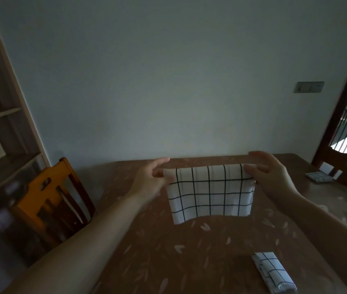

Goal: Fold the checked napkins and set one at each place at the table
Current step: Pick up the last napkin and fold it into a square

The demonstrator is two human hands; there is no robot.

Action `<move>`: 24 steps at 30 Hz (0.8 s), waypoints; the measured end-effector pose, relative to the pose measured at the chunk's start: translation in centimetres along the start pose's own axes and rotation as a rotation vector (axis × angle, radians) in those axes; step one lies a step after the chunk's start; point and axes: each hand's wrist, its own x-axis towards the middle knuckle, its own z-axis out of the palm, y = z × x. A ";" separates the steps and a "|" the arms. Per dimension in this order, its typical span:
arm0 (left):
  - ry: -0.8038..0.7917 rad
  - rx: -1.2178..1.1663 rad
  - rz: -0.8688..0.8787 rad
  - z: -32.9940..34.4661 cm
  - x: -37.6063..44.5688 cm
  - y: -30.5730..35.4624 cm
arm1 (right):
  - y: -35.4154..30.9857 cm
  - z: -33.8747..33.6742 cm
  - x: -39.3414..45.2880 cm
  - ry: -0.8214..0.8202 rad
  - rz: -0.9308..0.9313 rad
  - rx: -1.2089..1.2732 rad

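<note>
1. Left hand and right hand each pinch a top corner of the napkin, which hangs above the table.
2. A folded napkin lies near right.
3. A chair stands at left; cards lie far right.

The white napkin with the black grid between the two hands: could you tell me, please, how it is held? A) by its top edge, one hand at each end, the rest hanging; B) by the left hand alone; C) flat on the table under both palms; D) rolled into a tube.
A: the left hand and the right hand each pinch an end of the top edge of the white black-checked napkin, which hangs above the brown leaf-patterned table.
</note>
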 end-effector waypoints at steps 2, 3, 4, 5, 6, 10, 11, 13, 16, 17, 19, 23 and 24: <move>0.022 0.183 0.120 0.0 0.0 0.3 | -0.3 -0.4 0.0 -0.007 -0.068 -0.069; 0.057 0.278 0.185 -0.1 0.2 0.5 | -0.5 -0.7 0.0 -0.018 -0.095 -0.101; 0.090 0.368 0.242 -0.2 0.3 0.6 | -0.8 -0.9 0.0 -0.040 -0.109 -0.127; 0.116 0.441 0.281 -0.3 0.4 0.8 | -1.0 -1.1 0.1 -0.069 -0.113 -0.162; 0.129 0.490 0.306 -0.3 0.5 1.1 | -1.2 -1.4 0.1 -0.104 -0.119 -0.226; 0.117 0.551 0.365 -0.6 0.6 2.8 | -1.6 -1.9 0.1 -0.078 -0.202 -0.558; 0.082 0.523 0.349 -0.5 0.5 3.2 | -1.7 -2.0 0.3 -0.073 -0.196 -0.664; 0.003 0.408 0.289 0.0 0.1 4.0 | -2.0 -1.9 0.2 -0.145 -0.184 -0.993; -0.134 0.265 0.256 1.2 -0.5 5.3 | -2.8 0.6 -0.7 -0.421 -0.299 -1.124; -0.193 0.249 0.277 1.6 -0.8 5.7 | -3.3 2.1 -1.1 -0.483 -0.313 -0.971; -0.269 0.241 0.329 2.0 -1.3 6.1 | -4.3 5.0 -1.7 -0.483 -0.315 -0.671; -0.316 0.423 0.265 -0.3 -1.5 5.8 | -4.7 6.0 -0.7 -0.474 -0.294 -0.469; -0.346 0.499 0.232 -1.3 -1.5 5.6 | -4.6 5.5 -0.4 -0.484 -0.262 -0.406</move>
